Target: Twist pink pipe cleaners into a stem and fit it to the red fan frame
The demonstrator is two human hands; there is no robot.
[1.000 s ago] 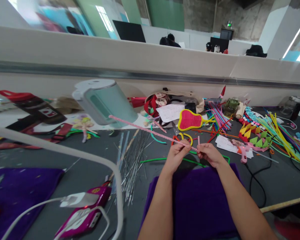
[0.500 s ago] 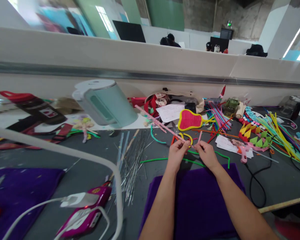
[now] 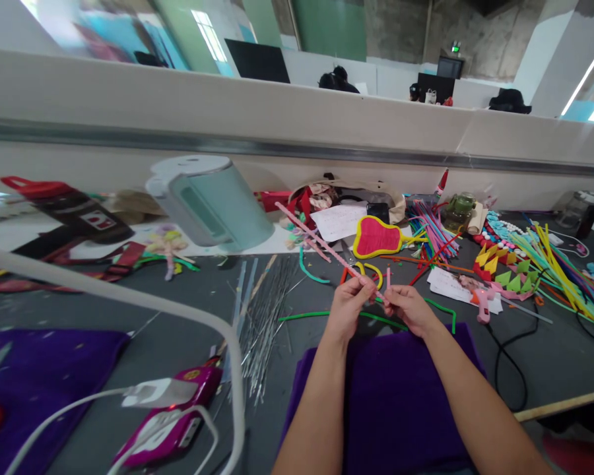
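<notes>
My left hand is closed around pink pipe cleaners, whose long ends slant up and left over the table. My right hand pinches the near end of the pink pipe cleaners, where a short piece sticks up by the thumb. Both hands are close together above a folded purple cloth. Just behind the fingers lie a curved yellow pipe cleaner and a pink shape with a yellow border. A bent green pipe cleaner passes beneath the hands.
A pale teal kettle and a red-lidded bottle stand at the back left. Thin metal wires lie left of my hands. On the right are a pink glue gun, its black cord and colourful pipe cleaners. A white cable arches in front.
My right hand has turned slightly, and the short pink end beside its thumb has shifted left and stands more upright. The long pink ends have swung a little to the right.
</notes>
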